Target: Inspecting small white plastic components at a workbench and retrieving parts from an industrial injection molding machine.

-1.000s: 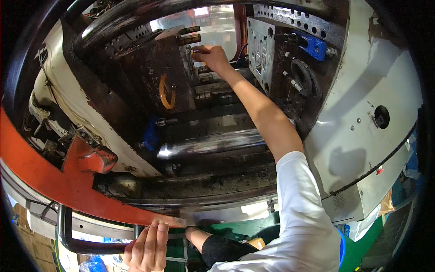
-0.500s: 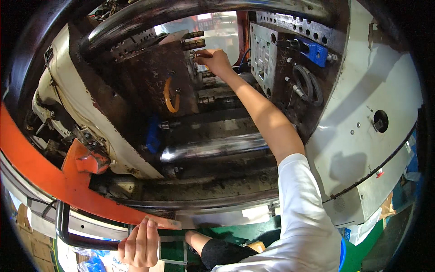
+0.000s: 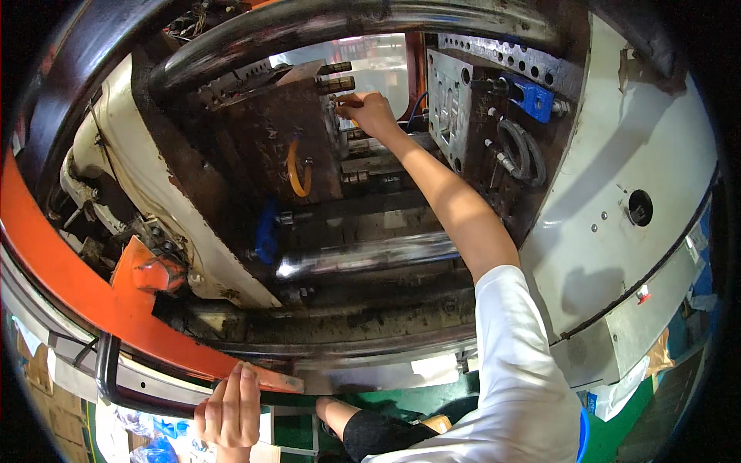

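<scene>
My right hand reaches deep between two facing mould halves, its bare forearm crossing the gap. Its fingers are bent and pressed together at the inner face of the left mould half, just below two protruding guide pins. What they hold, if anything, is hidden. The right mould half, with a pale metal face, stands apart from the hand. At the lower left, my left hand is closed round the end of a black bar handle on the orange door frame.
Thick polished tie bars run across below and above the mould halves. An orange hose loop sticks out from the left half. Blue clamps and grey hoses sit at the right half. A white machine panel stands at right.
The whole view has shifted slightly. My right hand stays at the left mould half, its fingers a little more curled. My left hand remains on the handle.
</scene>
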The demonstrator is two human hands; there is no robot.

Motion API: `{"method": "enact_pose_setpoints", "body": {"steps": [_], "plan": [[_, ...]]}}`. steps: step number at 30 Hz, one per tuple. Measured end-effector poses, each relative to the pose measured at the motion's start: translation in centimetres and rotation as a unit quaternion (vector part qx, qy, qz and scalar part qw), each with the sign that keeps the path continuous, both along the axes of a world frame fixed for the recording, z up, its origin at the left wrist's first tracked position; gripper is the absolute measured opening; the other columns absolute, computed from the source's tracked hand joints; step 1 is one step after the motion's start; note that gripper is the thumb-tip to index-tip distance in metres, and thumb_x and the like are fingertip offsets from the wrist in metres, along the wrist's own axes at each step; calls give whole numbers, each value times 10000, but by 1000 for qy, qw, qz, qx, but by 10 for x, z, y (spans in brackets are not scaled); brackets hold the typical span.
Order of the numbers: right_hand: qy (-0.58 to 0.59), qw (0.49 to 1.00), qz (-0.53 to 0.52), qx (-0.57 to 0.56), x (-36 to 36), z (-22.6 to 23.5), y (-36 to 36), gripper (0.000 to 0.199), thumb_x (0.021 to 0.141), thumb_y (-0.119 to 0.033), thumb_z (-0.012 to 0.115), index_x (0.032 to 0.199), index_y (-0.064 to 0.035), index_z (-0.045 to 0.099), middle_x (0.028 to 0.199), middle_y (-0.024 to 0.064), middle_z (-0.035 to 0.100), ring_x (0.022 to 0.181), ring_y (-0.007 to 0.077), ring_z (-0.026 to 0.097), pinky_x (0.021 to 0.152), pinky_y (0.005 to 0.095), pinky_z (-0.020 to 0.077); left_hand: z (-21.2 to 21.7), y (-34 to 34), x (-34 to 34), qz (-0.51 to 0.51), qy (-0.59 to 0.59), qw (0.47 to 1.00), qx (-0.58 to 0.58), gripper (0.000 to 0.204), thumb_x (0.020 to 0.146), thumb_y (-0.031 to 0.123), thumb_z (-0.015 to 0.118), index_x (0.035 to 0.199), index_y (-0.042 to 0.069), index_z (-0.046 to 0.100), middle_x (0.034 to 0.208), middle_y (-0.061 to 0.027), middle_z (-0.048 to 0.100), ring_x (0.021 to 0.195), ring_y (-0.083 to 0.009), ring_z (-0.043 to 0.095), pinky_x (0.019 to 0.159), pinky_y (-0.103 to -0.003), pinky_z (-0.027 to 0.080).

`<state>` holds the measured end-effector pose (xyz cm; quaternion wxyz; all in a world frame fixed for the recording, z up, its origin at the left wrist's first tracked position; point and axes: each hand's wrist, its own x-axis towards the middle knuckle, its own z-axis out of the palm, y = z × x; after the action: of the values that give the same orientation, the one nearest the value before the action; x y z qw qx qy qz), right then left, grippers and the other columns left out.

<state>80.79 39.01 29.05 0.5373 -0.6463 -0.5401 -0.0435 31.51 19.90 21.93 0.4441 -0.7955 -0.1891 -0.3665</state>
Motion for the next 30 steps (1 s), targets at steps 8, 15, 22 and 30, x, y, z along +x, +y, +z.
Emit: {"method": "enact_pose_setpoints", "body": {"steps": [8,15,22,30], "plan": [[-7,999,8,31,-3,-4,2,314,792,-281,773,1016,-65,735,899,149,722,831,251,695,763,369,535,-3,11,-13,19,-10,1000,-13,219,836,157,748,1040,85,716,923,18,727,765,-93,650,641,-233,405],[-22,999,-33,-1,5,-5,7,343,814,-266,761,1094,-72,720,961,131,732,883,194,703,797,323,534,-1,18,-18,28,-21,999,-22,242,808,141,763,1038,74,727,923,14,729,769,-99,656,645,-236,404],[-24,1000,-16,-3,9,-6,7,325,818,-239,754,1093,-70,719,984,135,728,903,192,702,803,326,538,-2,25,-23,9,-34,999,-9,189,832,151,742,1000,65,736,887,4,732,738,-108,651,622,-246,411],[21,999,14,23,5,-7,12,283,833,-173,735,1078,-33,716,961,133,731,906,187,699,803,322,536,0,26,-26,8,-29,999,-10,200,810,135,761,994,60,737,885,-7,730,729,-108,649,632,-243,414]]}}
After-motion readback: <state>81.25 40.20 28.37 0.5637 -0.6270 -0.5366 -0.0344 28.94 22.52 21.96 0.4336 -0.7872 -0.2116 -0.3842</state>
